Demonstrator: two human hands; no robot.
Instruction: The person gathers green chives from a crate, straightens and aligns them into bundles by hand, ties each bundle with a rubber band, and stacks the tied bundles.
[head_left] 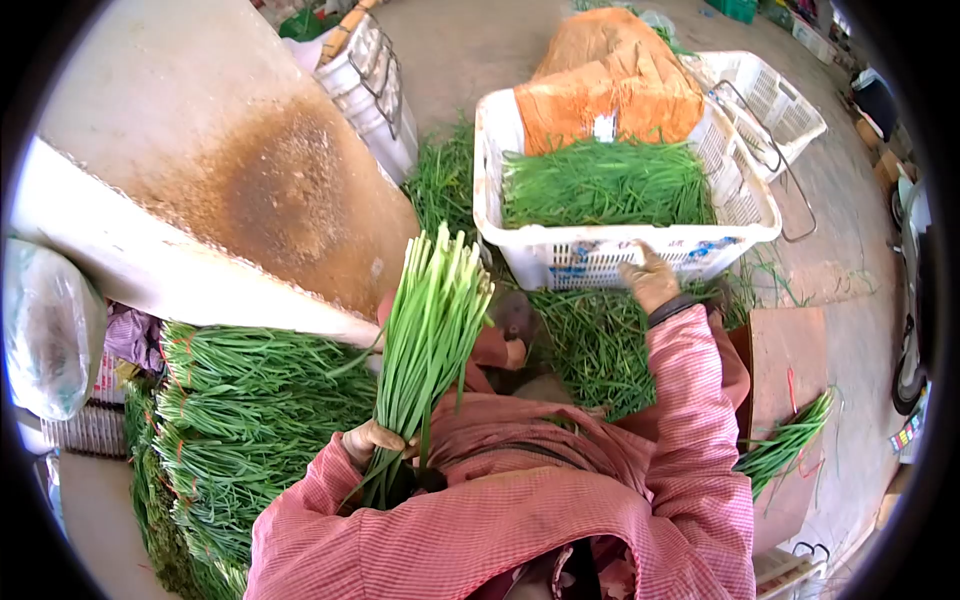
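Observation:
My left hand (372, 441) is closed around a thick bunch of garlic chives (430, 320). Pale cut ends point up and away from me, while the green leaves hang down past my wrist. In front of the white plastic crate (630, 236), near its rim, is my right hand (652, 279); its fingers are partly spread and nothing shows in them. Whether it touches the crate I cannot tell. Inside the crate lies a layer of loose chives (605, 185), with an orange woven sack (610, 85) draped over the far side.
Tied chive bundles (250, 440) are stacked at my left, below a stained white slab (290, 180). Loose leaves (590, 340) litter the floor by my feet. A small bunch with red ties (790, 440) rests on a brown board (790, 350) at right. Another white crate (770, 100) stands behind.

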